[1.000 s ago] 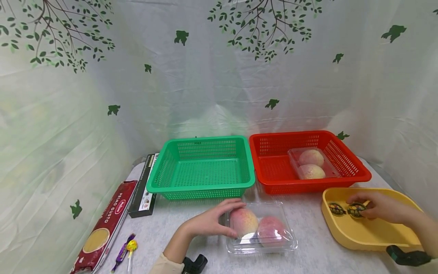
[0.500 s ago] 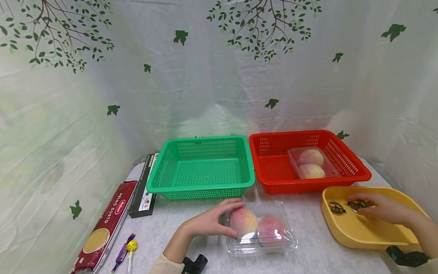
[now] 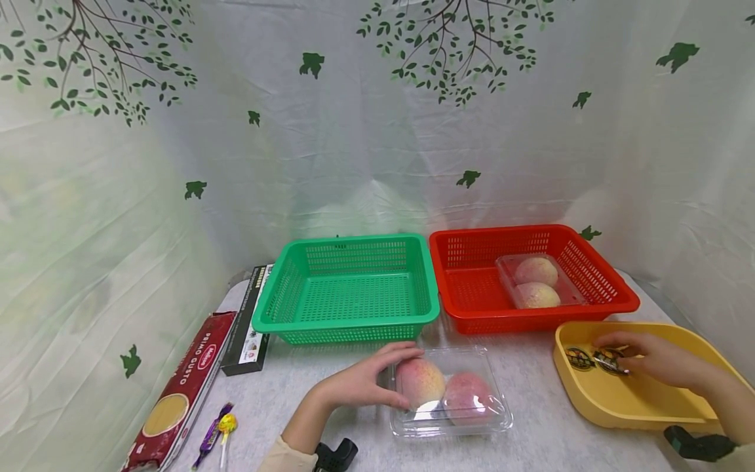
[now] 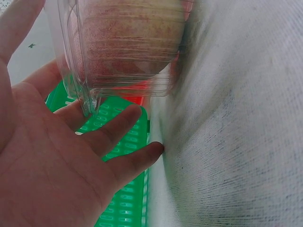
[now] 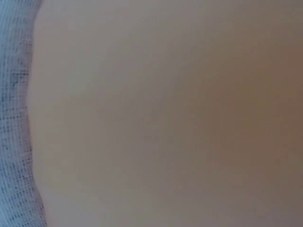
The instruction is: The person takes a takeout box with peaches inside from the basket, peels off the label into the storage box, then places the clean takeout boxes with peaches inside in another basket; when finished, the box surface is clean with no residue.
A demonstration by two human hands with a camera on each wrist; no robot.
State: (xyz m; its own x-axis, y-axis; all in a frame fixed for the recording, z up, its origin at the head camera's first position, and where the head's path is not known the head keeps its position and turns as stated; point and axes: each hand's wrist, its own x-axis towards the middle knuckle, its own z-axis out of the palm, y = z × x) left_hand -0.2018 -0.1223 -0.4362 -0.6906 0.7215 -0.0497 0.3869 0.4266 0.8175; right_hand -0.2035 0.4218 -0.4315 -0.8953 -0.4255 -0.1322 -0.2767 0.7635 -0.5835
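My left hand (image 3: 371,380) holds the left side of a clear plastic clamshell box (image 3: 492,425), thumb in front and fingers toward the back corner. Two peaches (image 3: 468,398) sit inside it, on the table. In the left wrist view the other fingers of that hand (image 4: 52,156) spread below the box wall (image 4: 118,90). At the right, my right hand (image 3: 657,359) reaches into a yellow tray (image 3: 643,416) and pinches a dark round label (image 3: 610,361), which is tilted. A second such label (image 3: 580,359) lies beside it. The right wrist view is a blurred tan surface.
Behind stand a green basket (image 3: 348,331) and a red basket (image 3: 531,321) containing another box of peaches (image 3: 537,295). At the left lie a long black box (image 3: 244,344), a red package (image 3: 183,393), a purple-wrapped candy (image 3: 212,436) and a yellow lollipop (image 3: 227,423).
The label under my right fingers has tilted and shifted slightly within the yellow tray, the hand moving a little with it. My left hand and the peach box have not moved.
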